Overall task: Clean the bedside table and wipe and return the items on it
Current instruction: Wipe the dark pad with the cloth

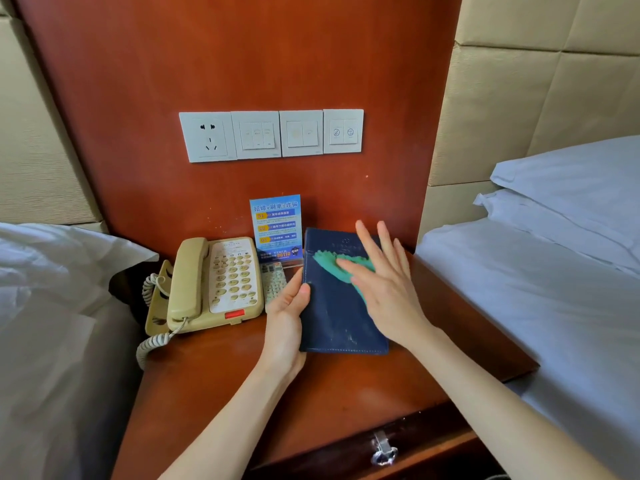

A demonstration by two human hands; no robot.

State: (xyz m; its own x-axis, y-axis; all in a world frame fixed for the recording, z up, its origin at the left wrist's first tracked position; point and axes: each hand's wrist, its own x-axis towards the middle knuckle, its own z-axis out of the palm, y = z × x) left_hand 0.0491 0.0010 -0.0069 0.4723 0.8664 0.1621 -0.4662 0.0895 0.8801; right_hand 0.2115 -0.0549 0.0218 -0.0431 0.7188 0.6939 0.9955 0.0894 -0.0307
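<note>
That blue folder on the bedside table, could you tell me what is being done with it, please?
A person is wiping the blue folder on the bedside table. The right hand presses a green cloth flat against its cover, while the left hand steadies its left edge. The phone, a blue notice card and a remote sit beside it, to the left.
</note>
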